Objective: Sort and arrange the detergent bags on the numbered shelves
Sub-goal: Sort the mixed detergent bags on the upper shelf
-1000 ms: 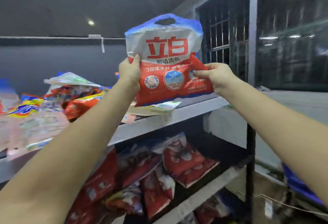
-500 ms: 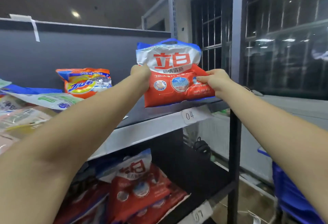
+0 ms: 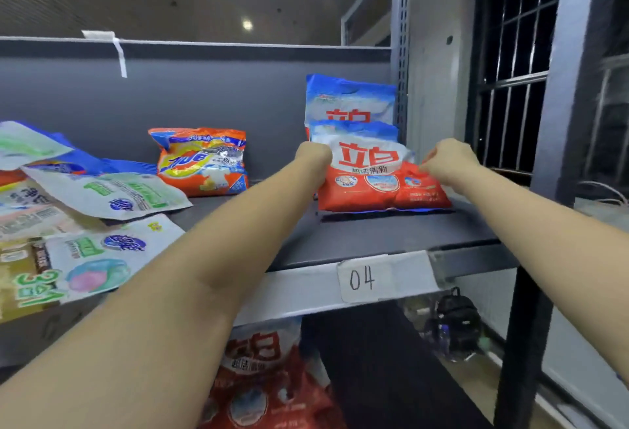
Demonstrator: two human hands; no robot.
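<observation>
Both hands have hold of the same red-and-white detergent bag [image 3: 377, 176]: the left hand [image 3: 313, 158] grips its left edge with curled fingers, and the right hand [image 3: 447, 159] pinches its right side. The bag sits between the 2 grips, standing upright with its base on the shelf [image 3: 391, 234].

Half a second ago it was held up just above the shelf edge; now it has been pushed further back and set down, right in front of a second red-and-white bag [image 3: 350, 98] that leans against the dark back panel by the corner post. The arms have stretched deeper into the shelf.

The held bag carries large red Chinese characters, 立白, with smaller ones under them and round badges across the red lower half. The bag behind shows the same red characters, partly hidden. A white tag [image 3: 366, 279] on the shelf's front lip reads 04 in handwriting.

Further left on the same shelf stands an orange Tide bag [image 3: 202, 161], well apart from the held one. At the left end lies a loose heap of white-and-green pouches [image 3: 102, 221], one printed 3合1. On the shelf below, another red bag [image 3: 262, 377] with the same characters shows between the arms.
</observation>
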